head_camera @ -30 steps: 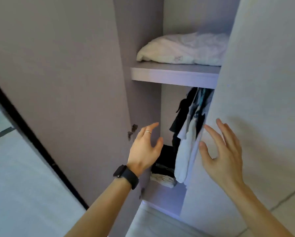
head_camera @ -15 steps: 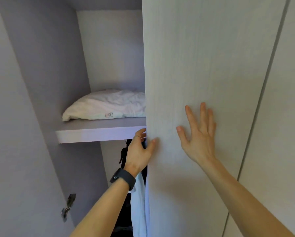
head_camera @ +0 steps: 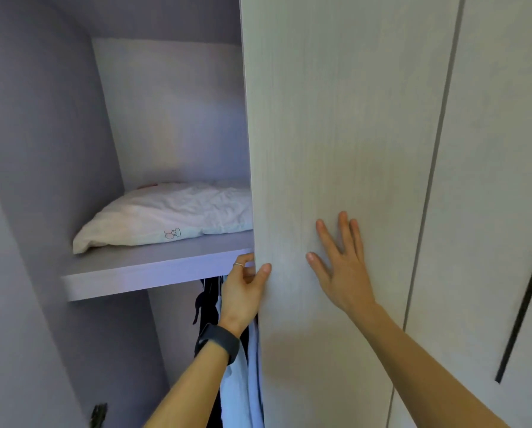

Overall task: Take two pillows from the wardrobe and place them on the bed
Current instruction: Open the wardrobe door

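A white, crumpled pillow (head_camera: 166, 216) lies on the upper wardrobe shelf (head_camera: 153, 273), its right part hidden behind the pale wardrobe door (head_camera: 335, 134). Only one pillow is clearly visible. My left hand (head_camera: 243, 288), with a ring and a black wristband, curls around the door's left edge just under the shelf, fingers behind the panel and thumb on its front. My right hand (head_camera: 340, 264) lies flat on the door's front, fingers spread, holding nothing.
Dark and light blue clothes (head_camera: 236, 366) hang below the shelf behind my left wrist. The left wardrobe door stands swung out at the far left, with a hinge (head_camera: 99, 415) low down. Another closed door with a dark handle (head_camera: 524, 304) is at right.
The view has risen from the lower wardrobe to the shelf. My left hand took hold of the door's edge and my right hand came to rest flat on the door front.
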